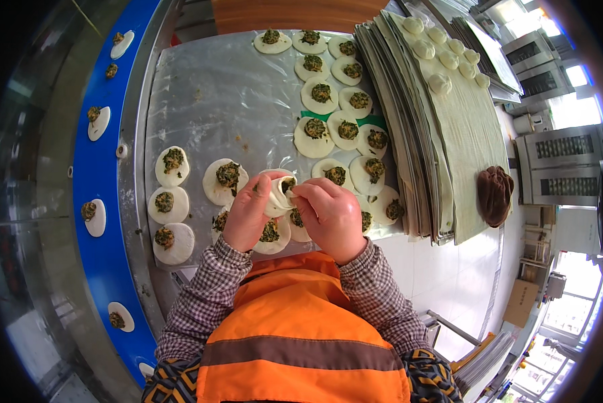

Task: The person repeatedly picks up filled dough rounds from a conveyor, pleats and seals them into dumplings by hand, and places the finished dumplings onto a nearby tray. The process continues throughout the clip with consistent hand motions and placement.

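Between my two hands, above the near part of the table, is a filled bun (278, 199) of white dough, its edge partly gathered and green filling showing at the top. My left hand (248, 209) cups it from the left side. The fingers of my right hand (329, 213) pinch the dough's rim on the right. Around them on the table lie flat dough rounds topped with chopped green filling, such as a dough round (225, 181) just left of my hands and a dough round (333, 173) beyond my right hand. Some rounds are partly hidden beneath my hands.
At left runs a blue conveyor belt (98, 168) carrying dough rounds and filling. The metal table (207, 101) has a plastic-covered surface. To the right, a stack of cloth-covered trays (472, 141) holds several shaped buns (440, 83) and a brown cloth bundle (495, 196).
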